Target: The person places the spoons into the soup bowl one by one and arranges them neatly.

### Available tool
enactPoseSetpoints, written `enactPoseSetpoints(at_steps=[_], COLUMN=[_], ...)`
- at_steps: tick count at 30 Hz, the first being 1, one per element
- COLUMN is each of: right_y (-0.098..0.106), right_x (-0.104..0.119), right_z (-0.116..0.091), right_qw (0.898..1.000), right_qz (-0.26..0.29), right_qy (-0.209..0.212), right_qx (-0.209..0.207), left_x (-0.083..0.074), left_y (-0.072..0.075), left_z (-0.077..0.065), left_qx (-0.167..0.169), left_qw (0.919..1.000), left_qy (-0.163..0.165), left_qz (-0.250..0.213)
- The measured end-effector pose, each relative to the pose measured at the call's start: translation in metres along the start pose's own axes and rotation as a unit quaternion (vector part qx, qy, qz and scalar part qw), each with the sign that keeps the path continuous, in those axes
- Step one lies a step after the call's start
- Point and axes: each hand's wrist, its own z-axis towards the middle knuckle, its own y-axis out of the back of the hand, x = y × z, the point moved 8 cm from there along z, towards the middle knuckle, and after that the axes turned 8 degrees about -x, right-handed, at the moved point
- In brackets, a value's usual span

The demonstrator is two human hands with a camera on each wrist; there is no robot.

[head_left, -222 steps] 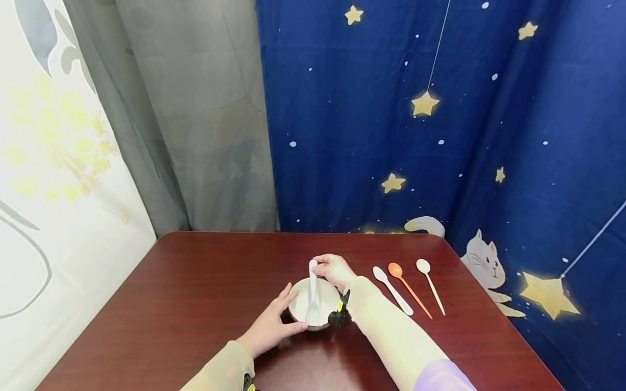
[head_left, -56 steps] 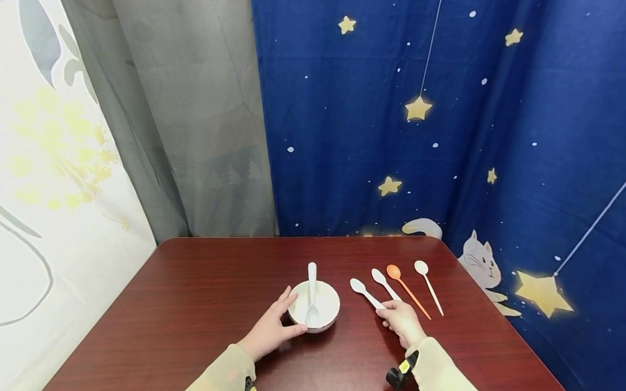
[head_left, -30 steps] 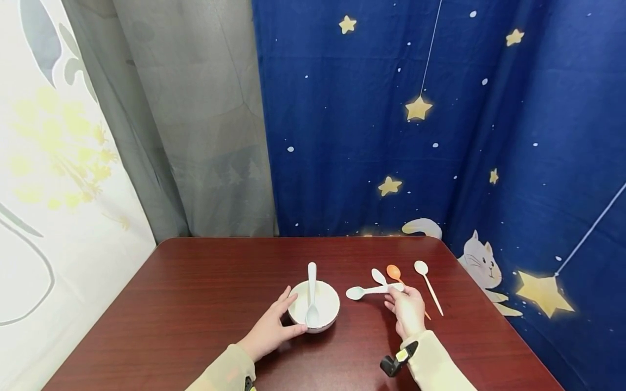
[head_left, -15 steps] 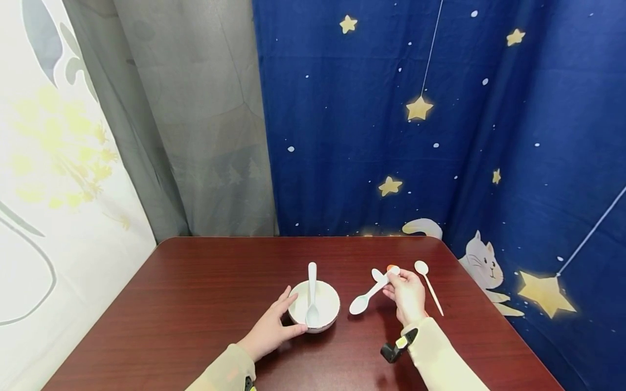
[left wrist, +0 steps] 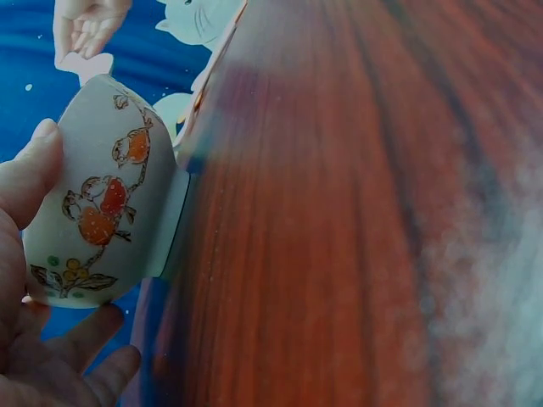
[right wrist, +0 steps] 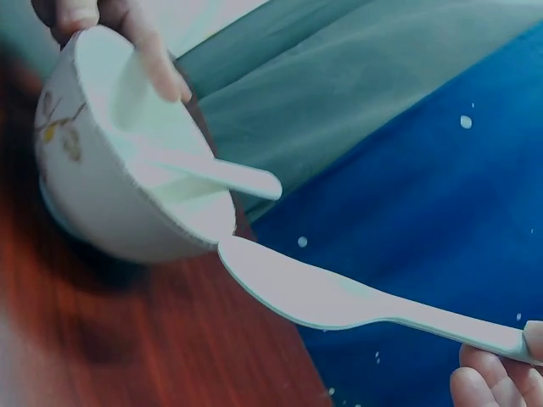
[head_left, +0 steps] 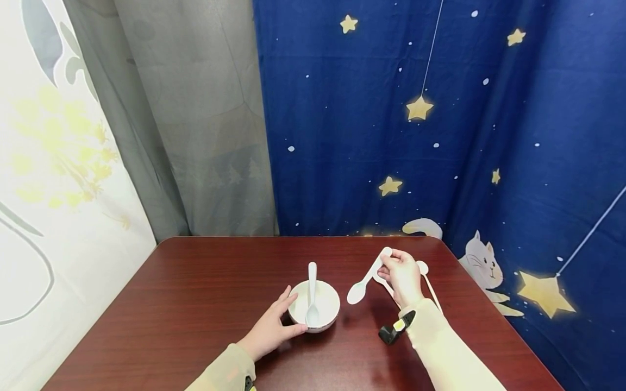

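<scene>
My left hand point(head_left: 271, 328) holds the round white bowl point(head_left: 327, 304) by its left side, thumb at the near rim and fingers spread along the far side. In the left wrist view the bowl's outer wall point(left wrist: 76, 186) shows orange painted figures on a branch. A white spoon point(head_left: 312, 279) leans inside the bowl, its handle over the far rim. My right hand point(head_left: 405, 277) pinches another white spoon point(head_left: 357, 293) by the handle's end, right of the bowl, its scoop hanging down towards the left. In the right wrist view this spoon's scoop point(right wrist: 305, 292) overlaps the bowl's rim.
Behind my right hand lies a white spoon point(head_left: 385, 284), partly covered. A cream spoon point(head_left: 431, 285) lies farther right. The orange spoon is hidden by my right hand and arm. The dark red table point(head_left: 220, 277) ends at curtains at the back.
My right hand, earlier at the spoon in the bowl, has since picked up another white spoon from the table, turned it scoop down and raised it. My left hand stays at the bowl.
</scene>
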Motion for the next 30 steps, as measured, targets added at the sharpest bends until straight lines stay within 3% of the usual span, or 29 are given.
enactPoseSetpoints(at_steps=[14,30], right_y=[-0.042,-0.076], right_x=[0.019,-0.003], right_z=[-0.009,-0.021], right_qw=[0.999,0.995], right_qz=[0.009,-0.011], right_qy=[-0.003,-0.030], right_qx=[0.040,0.093], left_x=[0.000,0.002], left_y=[-0.001,-0.002], left_z=[0.000,-0.001], left_qx=[0.001,0.000], left_qw=[1.0000,1.0000], left_qy=[-0.001,-0.003], left_qz=[-0.003,-0.005])
